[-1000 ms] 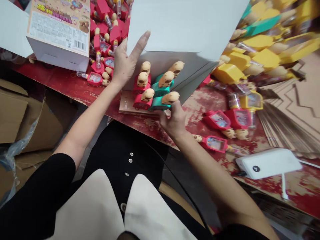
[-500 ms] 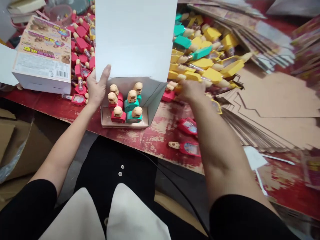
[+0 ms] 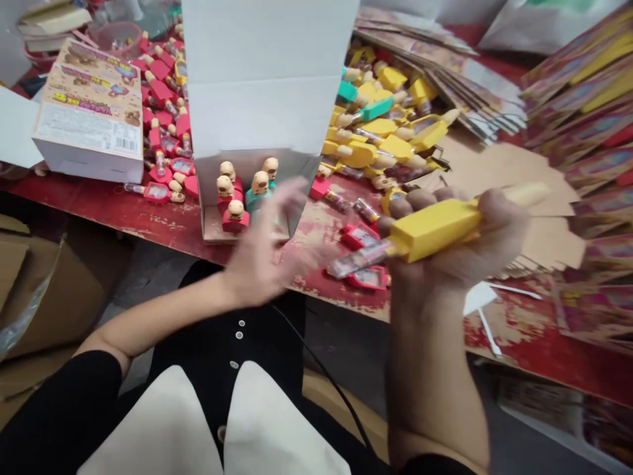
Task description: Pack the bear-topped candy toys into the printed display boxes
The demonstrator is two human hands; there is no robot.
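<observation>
A white cardboard box (image 3: 267, 112), lid raised, holds upright red plastic toys (image 3: 236, 223) and green plastic toys (image 3: 257, 200) topped with tan animal heads. To its right, the right hand (image 3: 457, 260) grips a yellow plastic toy (image 3: 435, 227) with a clear tube. The blurred left hand (image 3: 262, 264), fingers spread, hovers before the box.

Yellow toy (image 3: 435, 227): held in right hand (image 3: 455, 264), 3 o'clock in view. Solid yellow body; clear tube (image 3: 359, 257) with multicoloured contents points between 8 and 9 o'clock; pale end (image 3: 529, 193), blurred, points between 2 and 3.

Box (image 3: 267, 119): 11 o'clock in view. Open, white inside, flap raised toward 12. Toys within stand upright, beige animal heads uppermost: three red toys (image 3: 236, 224) at 9 o'clock, green toys (image 3: 257, 198) at 3, two heads visible. Region at 5 o'clock partly hidden by left hand (image 3: 262, 264), motion-blurred; contact unclear.
</observation>
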